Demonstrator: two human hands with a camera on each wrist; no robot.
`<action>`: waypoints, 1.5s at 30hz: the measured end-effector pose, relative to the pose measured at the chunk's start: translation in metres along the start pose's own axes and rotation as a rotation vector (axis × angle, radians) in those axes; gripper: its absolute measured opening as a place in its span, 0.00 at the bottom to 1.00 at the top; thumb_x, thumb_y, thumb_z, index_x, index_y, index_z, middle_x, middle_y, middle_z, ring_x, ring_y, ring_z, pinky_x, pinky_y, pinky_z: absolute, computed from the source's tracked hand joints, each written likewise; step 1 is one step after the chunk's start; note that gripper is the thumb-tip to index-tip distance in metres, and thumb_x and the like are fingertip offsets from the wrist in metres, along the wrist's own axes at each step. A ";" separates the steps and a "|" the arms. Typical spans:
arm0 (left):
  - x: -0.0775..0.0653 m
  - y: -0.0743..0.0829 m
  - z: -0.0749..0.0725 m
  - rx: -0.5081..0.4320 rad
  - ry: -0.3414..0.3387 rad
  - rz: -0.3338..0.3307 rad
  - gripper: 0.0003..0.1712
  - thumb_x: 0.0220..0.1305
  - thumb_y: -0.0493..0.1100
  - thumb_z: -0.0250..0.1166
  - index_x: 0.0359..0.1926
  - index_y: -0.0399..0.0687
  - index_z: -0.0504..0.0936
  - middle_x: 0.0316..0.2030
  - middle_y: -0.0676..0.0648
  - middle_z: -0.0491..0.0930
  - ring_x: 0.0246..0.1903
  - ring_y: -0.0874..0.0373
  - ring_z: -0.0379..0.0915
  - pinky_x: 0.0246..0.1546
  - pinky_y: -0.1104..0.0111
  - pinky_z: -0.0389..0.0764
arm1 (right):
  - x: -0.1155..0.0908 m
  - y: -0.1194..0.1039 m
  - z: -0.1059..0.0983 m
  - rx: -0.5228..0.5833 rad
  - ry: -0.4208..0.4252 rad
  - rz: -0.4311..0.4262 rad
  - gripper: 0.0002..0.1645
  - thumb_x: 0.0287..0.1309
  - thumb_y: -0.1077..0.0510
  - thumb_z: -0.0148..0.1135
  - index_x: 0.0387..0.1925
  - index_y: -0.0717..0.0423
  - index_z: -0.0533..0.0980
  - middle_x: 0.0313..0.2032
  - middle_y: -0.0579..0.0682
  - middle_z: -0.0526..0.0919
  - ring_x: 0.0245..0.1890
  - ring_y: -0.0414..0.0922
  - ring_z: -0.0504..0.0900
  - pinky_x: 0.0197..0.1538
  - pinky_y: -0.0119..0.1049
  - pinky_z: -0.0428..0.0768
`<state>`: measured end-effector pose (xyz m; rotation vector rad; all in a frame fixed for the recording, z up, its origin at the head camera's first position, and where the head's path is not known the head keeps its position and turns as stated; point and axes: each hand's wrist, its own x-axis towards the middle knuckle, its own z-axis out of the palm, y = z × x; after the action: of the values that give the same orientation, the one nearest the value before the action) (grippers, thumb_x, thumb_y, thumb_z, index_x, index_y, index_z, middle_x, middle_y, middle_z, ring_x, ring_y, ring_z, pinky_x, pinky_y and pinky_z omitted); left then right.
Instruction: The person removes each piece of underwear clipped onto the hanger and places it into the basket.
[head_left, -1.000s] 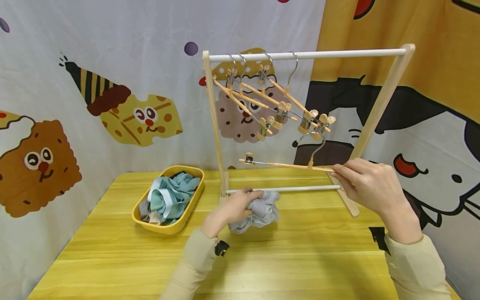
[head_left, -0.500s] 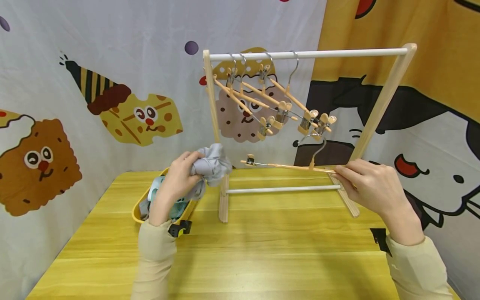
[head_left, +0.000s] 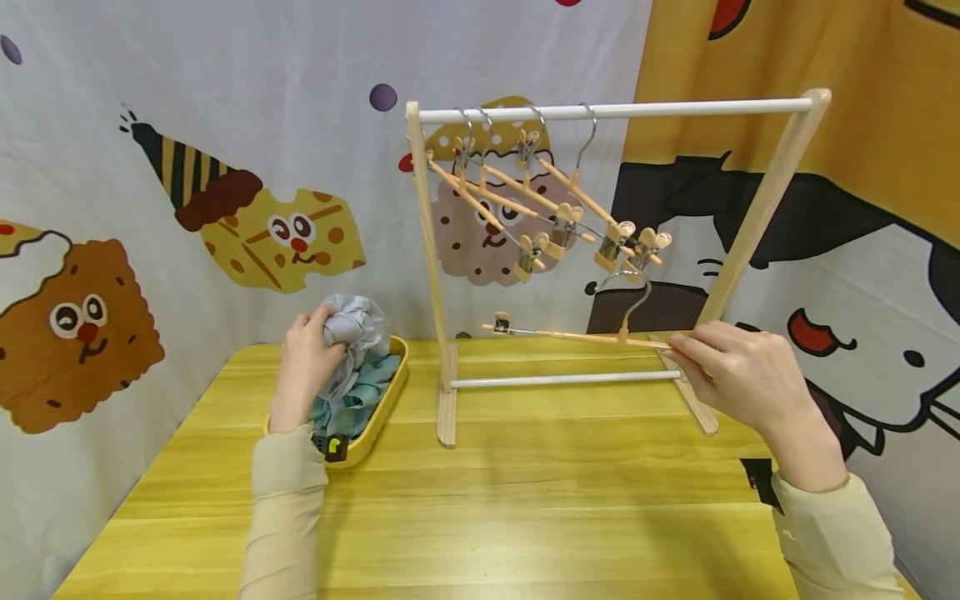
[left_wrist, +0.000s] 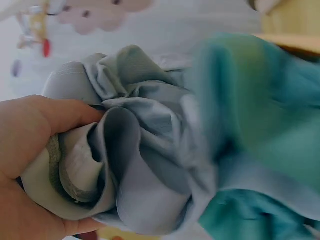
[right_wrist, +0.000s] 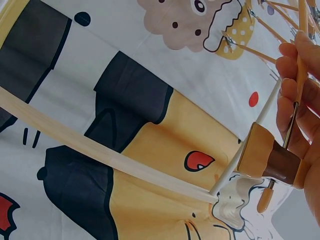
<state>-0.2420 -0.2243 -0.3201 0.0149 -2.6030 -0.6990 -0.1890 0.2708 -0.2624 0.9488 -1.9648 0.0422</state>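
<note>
Above the yellow basket (head_left: 401,375), my left hand (head_left: 303,367) grips a bunched pale grey garment (head_left: 352,329). The left wrist view shows the grey cloth (left_wrist: 145,130) pinched by thumb and fingers, its folds close to teal cloth (left_wrist: 270,120). Teal clothes (head_left: 363,392) lie in the basket, partly hidden by the garment and my arm. My right hand (head_left: 738,375) holds a clip hanger (head_left: 577,336) by one end, level in front of the rack. In the right wrist view a wooden clip (right_wrist: 270,155) is beside the palm.
A small clothes rack (head_left: 622,109) with wooden legs stands at the back of the yellow wood table (head_left: 525,517). Several clip hangers (head_left: 525,187) hang from the left half of its rail. A cartoon-print curtain (head_left: 262,83) closes off the back.
My left hand has lifted the grey garment from the table in front of the rack and carried it left over the basket. The right hand and its hanger have stayed nearly still.
</note>
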 end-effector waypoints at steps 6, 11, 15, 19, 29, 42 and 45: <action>-0.001 -0.022 0.019 0.100 -0.222 -0.098 0.29 0.59 0.38 0.58 0.62 0.35 0.65 0.54 0.21 0.66 0.50 0.24 0.66 0.48 0.38 0.70 | 0.000 0.000 0.001 -0.002 -0.006 -0.006 0.35 0.72 0.43 0.40 0.27 0.61 0.84 0.18 0.52 0.79 0.13 0.45 0.73 0.13 0.37 0.68; 0.000 -0.029 0.033 0.156 -0.505 -0.218 0.37 0.65 0.43 0.53 0.70 0.34 0.53 0.69 0.24 0.42 0.65 0.22 0.42 0.57 0.29 0.58 | 0.001 -0.001 0.002 0.002 -0.007 -0.007 0.36 0.72 0.42 0.39 0.26 0.61 0.84 0.18 0.52 0.79 0.13 0.45 0.74 0.12 0.37 0.68; 0.000 -0.030 0.040 0.152 -0.627 -0.245 0.40 0.68 0.47 0.50 0.72 0.33 0.46 0.72 0.29 0.37 0.69 0.26 0.32 0.61 0.29 0.50 | 0.002 -0.002 0.002 0.005 -0.013 -0.007 0.38 0.72 0.41 0.38 0.25 0.61 0.84 0.18 0.52 0.80 0.12 0.45 0.74 0.12 0.36 0.69; 0.000 -0.031 0.044 0.130 -0.692 -0.264 0.41 0.70 0.51 0.48 0.73 0.33 0.41 0.71 0.27 0.42 0.69 0.26 0.36 0.66 0.35 0.49 | 0.002 -0.002 0.001 0.001 -0.028 -0.004 0.38 0.73 0.41 0.37 0.26 0.62 0.84 0.18 0.52 0.81 0.13 0.46 0.75 0.13 0.36 0.69; -0.007 -0.042 0.047 0.115 -0.732 -0.317 0.45 0.70 0.54 0.47 0.72 0.31 0.38 0.70 0.24 0.39 0.70 0.26 0.34 0.68 0.36 0.45 | -0.001 -0.002 0.002 0.002 -0.035 -0.010 0.37 0.73 0.42 0.37 0.26 0.62 0.84 0.19 0.53 0.81 0.14 0.46 0.76 0.14 0.38 0.71; -0.006 -0.019 0.051 0.168 -0.432 -0.258 0.40 0.65 0.48 0.56 0.71 0.39 0.52 0.68 0.19 0.33 0.68 0.22 0.26 0.56 0.23 0.42 | -0.008 0.003 -0.008 -0.017 -0.053 0.017 0.38 0.73 0.41 0.36 0.27 0.60 0.85 0.21 0.52 0.81 0.15 0.46 0.76 0.12 0.35 0.67; -0.001 0.000 0.051 0.121 -0.351 -0.140 0.37 0.62 0.41 0.57 0.69 0.38 0.57 0.69 0.22 0.42 0.69 0.25 0.31 0.58 0.24 0.39 | -0.011 0.004 -0.011 -0.031 -0.053 0.033 0.39 0.72 0.40 0.35 0.27 0.59 0.85 0.21 0.52 0.81 0.14 0.46 0.76 0.12 0.34 0.65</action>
<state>-0.2628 -0.1997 -0.3600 0.1236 -3.0019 -0.6384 -0.1807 0.2846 -0.2629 0.9059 -2.0247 0.0055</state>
